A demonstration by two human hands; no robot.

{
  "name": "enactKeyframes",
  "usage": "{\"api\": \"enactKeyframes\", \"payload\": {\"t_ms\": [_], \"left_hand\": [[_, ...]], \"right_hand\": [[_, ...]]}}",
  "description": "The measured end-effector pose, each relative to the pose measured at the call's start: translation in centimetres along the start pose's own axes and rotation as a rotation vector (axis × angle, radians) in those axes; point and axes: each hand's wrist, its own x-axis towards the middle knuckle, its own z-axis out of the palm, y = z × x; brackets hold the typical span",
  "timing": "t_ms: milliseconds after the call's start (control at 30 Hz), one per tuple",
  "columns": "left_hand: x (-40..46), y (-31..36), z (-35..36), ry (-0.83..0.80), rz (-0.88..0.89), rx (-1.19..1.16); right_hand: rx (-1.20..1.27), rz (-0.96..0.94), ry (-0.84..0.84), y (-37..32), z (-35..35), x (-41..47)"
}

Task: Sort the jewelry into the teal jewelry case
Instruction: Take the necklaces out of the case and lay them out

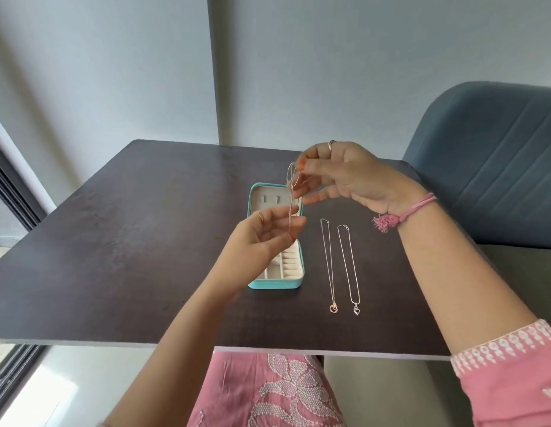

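Three necklaces: one chain (pixel 291 198) held up, a ring-pendant necklace (pixel 329 266) and a heart-pendant necklace (pixel 349 266) lying flat. One open teal jewelry case (pixel 275 284).

The one camera sits on my head and looks forward and down over the dark table (pixel 144 241), so my forearms rise from the bottom edge and my left hand (pixel 261 232) and right hand (pixel 345 174) meet near the middle of the picture. It is near enough that the open teal jewelry case (pixel 277 283) lies just under my hands, and its wide lens also takes in the grey wall (pixel 329 72) ahead, the blue chair (pixel 490 155) at my right and my pink lap below the table's near edge
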Motion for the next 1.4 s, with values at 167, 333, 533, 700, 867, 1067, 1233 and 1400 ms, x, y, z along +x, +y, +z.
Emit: {"api": "enactKeyframes", "payload": {"t_ms": [167, 333, 533, 700, 867, 1067, 1233, 1400], "left_hand": [[-0.1, 0.8, 1.1, 0.006, -0.031, -0.184], [0.4, 2.2, 1.7, -0.004, -0.047, -0.226], [0.7, 3.4, 2.1, 0.006, -0.061, -0.303], [0.5, 3.8, 2.4, 0.065, -0.081, -0.305], [0.5, 3.4, 2.4, 0.125, -0.06, -0.196], [0.4, 3.2, 2.3, 0.209, -0.036, -0.01], [0.4, 2.6, 1.9, 0.237, -0.023, 0.055], [0.3, 2.1, 2.1, 0.211, -0.03, -0.074]], "right_hand": [[0.153, 0.007, 0.083, -0.9, -0.6, -0.6], [0.15, 0.017, 0.078, -1.0, -0.5, -1.1], [0.206, 0.004, 0.108, -1.2, -0.3, -1.3], [0.407, 0.046, 0.095, -0.5, 0.1, -1.2], [0.467, 0.105, 0.107, 0.4, 0.2, -1.2], [0.265, 0.117, 0.1, 0.9, -0.2, -1.7], [0.202, 0.132, 0.113, 1.5, -0.9, -2.1], [0.483, 0.067, 0.103, 2.1, -0.3, -2.2]]}}
